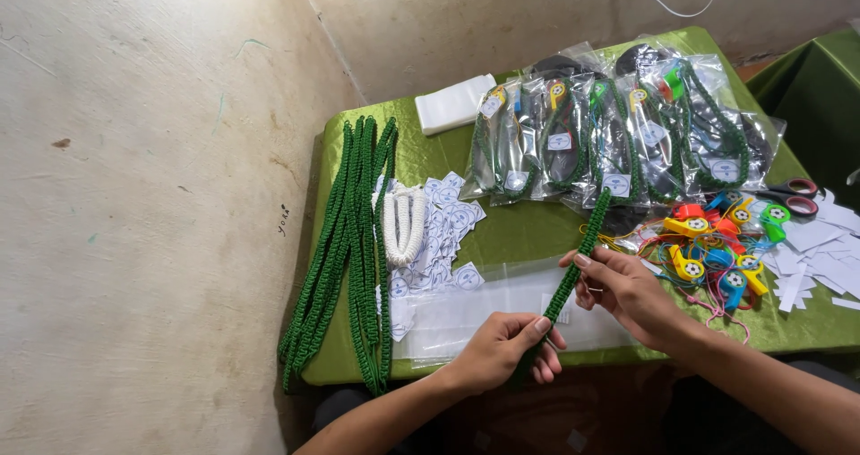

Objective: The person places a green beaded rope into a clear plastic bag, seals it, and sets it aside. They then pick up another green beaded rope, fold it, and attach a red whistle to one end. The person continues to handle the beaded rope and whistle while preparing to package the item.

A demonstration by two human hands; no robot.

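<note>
Both hands hold one green braided cord (582, 244) that runs diagonally over the table's front edge. My left hand (502, 352) grips its lower end near the front edge. Higher up, my right hand (623, 289) pinches the cord's middle between thumb and fingers. The cord's upper end reaches toward a row of clear bags (618, 128) that contain green cords and whistles.
A green cloth (528, 227) covers the table. Several loose green cords (349, 240) lie at the left, then a white coiled cord (403, 222) on round paper labels, and flat clear bags (484, 307). Coloured whistles (717, 244), scissors (793, 195) and paper scraps (829, 258) lie right.
</note>
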